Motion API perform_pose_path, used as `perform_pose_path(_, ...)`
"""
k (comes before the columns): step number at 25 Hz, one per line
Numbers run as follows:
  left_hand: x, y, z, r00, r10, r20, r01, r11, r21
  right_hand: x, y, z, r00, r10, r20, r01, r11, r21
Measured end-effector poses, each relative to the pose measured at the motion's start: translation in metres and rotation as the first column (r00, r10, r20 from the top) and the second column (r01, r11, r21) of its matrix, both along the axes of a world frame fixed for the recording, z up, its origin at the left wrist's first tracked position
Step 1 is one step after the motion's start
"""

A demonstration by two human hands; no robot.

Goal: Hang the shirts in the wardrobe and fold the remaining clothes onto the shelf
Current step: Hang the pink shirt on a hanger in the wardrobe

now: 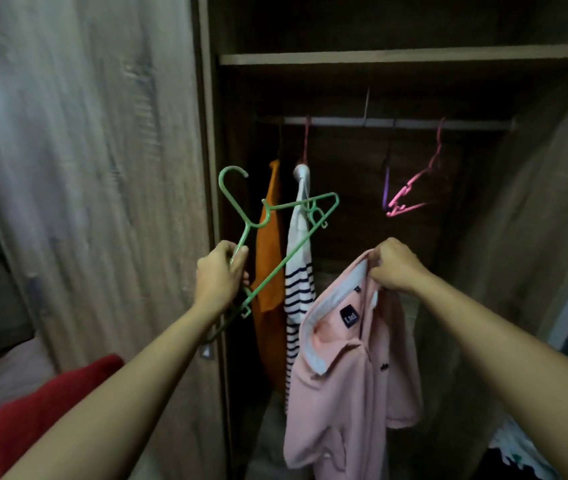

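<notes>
An open wooden wardrobe (535, 202) fills the view, its interior dark, with grainy pale-brown panels on both sides and a shelf (397, 58) running across at twelve o'clock. Below the shelf a rail (397, 122) spans the compartment. On its left part hang an orange shirt (270, 271) and, just beside it, a white shirt with navy stripes (298, 271). Toward one o'clock an empty pink hanger (414, 192) and a purple hanger (386, 188) dangle from the rail, well apart from the hung shirts.

The left hand (220, 275) is at the centre, fingers curled tight around the shoulder of a green hanger (275, 230), whose hook points up toward eleven o'clock. The right hand (395, 265), toward three o'clock of it, pinches the white collar of a pink polo shirt (352, 375), which hangs limp in front of the wardrobe opening, its dark label showing inside the neck.

At eight o'clock a red fabric (33, 417) lies on a pale surface. Patterned cloth (514, 448) shows at five o'clock, too dim to identify.
</notes>
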State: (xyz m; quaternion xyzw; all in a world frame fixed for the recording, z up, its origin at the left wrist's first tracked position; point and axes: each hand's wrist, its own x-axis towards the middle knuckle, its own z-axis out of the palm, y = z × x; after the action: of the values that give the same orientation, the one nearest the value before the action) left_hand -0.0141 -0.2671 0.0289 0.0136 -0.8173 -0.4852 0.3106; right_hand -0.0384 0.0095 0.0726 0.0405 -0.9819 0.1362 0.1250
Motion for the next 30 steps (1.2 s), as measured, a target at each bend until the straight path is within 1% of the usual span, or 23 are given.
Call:
perform_pose_path(1, 0.011, -0.011, -0.007, 1.0, 0.0, -0.006, 0.0, 1.0, 0.014, 0.004, -0.003, -0.002, 1.0, -0.017, -0.014, 0.017, 1.0, -0.005)
perform_pose_path(4, 0.039, -0.044, -0.025, 1.0, -0.012, -0.025, 0.012, 0.999, -0.032, 0.013, -0.009, -0.01, 0.997, -0.064, -0.044, 0.063, 0.998, -0.017)
perform_pose_path(6, 0.052, -0.06, -0.037, 0.999, -0.042, -0.033, 0.04, 0.999, -0.036, 0.015, -0.01, -0.011, 0.996, -0.084, -0.042, 0.082, 0.996, -0.038)
perform_pose_path(8, 0.063, -0.071, -0.047, 0.993, -0.118, -0.019, 0.118, 0.993, -0.012, 0.018, -0.01, -0.01, 0.995, -0.092, -0.039, 0.09, 0.994, -0.054)
perform_pose_path(10, 0.07, -0.077, -0.055, 0.98, -0.197, -0.008, 0.196, 0.979, -0.057, 0.02, -0.012, -0.009, 0.996, -0.073, -0.042, 0.071, 0.997, -0.032)
perform_pose_path(13, 0.07, -0.075, -0.062, 0.954, -0.298, -0.042, 0.284, 0.937, -0.204, 0.032, -0.031, -0.008, 0.998, 0.058, -0.024, -0.057, 0.997, 0.056)
perform_pose_path(16, 0.067, -0.048, -0.068, 0.932, -0.349, -0.096, 0.289, 0.877, -0.384, 0.052, -0.071, -0.004, 0.965, 0.257, -0.046, -0.249, 0.96, 0.13)
perform_pose_path(17, 0.066, -0.039, -0.072, 0.926, -0.359, -0.115, 0.282, 0.863, -0.42, 0.058, -0.082, -0.002, 0.948, 0.312, -0.066, -0.299, 0.941, 0.159)
perform_pose_path(18, 0.065, -0.032, -0.074, 0.926, -0.353, -0.137, 0.271, 0.871, -0.409, 0.062, -0.091, 0.001, 0.934, 0.35, -0.072, -0.331, 0.923, 0.194)
perform_pose_path(20, 0.064, -0.026, -0.071, 0.936, -0.279, -0.212, 0.211, 0.932, -0.296, 0.069, -0.096, 0.008, 0.92, 0.382, -0.089, -0.338, 0.887, 0.313)
perform_pose_path(21, 0.064, -0.026, -0.067, 0.935, -0.24, -0.26, 0.175, 0.952, -0.251, 0.07, -0.093, 0.01, 0.905, 0.403, -0.135, -0.324, 0.86, 0.394)
perform_pose_path(23, 0.066, -0.024, -0.061, 0.914, -0.212, -0.347, 0.137, 0.964, -0.229, 0.072, -0.088, 0.013, 0.81, 0.497, -0.31, -0.308, 0.811, 0.497)
perform_pose_path(24, 0.068, -0.023, -0.057, 0.906, -0.211, -0.368, 0.13, 0.964, -0.234, 0.074, -0.086, 0.014, 0.755, 0.527, -0.389, -0.302, 0.807, 0.508)
perform_pose_path(25, 0.069, -0.022, -0.053, 0.909, -0.192, -0.371, 0.104, 0.964, -0.244, 0.076, -0.086, 0.015, 0.73, 0.526, -0.436, -0.293, 0.818, 0.496)
perform_pose_path(26, 0.069, -0.02, -0.049, 0.92, -0.133, -0.369, 0.038, 0.967, -0.253, 0.078, -0.087, 0.017, 0.714, 0.514, -0.476, -0.28, 0.832, 0.478)
perform_pose_path(27, 0.07, -0.017, -0.046, 0.918, -0.028, -0.396, -0.082, 0.963, -0.257, 0.078, -0.089, 0.019, 0.716, 0.509, -0.478, -0.283, 0.837, 0.468)
perform_pose_path(28, 0.071, -0.012, -0.047, 0.886, 0.085, -0.456, -0.218, 0.944, -0.249, 0.077, -0.09, 0.02, 0.709, 0.516, -0.481, -0.296, 0.837, 0.461)
perform_pose_path(29, 0.075, -0.005, -0.052, 0.832, 0.138, -0.538, -0.309, 0.92, -0.241, 0.076, -0.092, 0.02, 0.693, 0.524, -0.496, -0.313, 0.838, 0.447)
perform_pose_path(30, 0.08, 0.004, -0.062, 0.785, 0.109, -0.609, -0.337, 0.901, -0.273, 0.075, -0.092, 0.02, 0.677, 0.517, -0.524, -0.324, 0.849, 0.418)
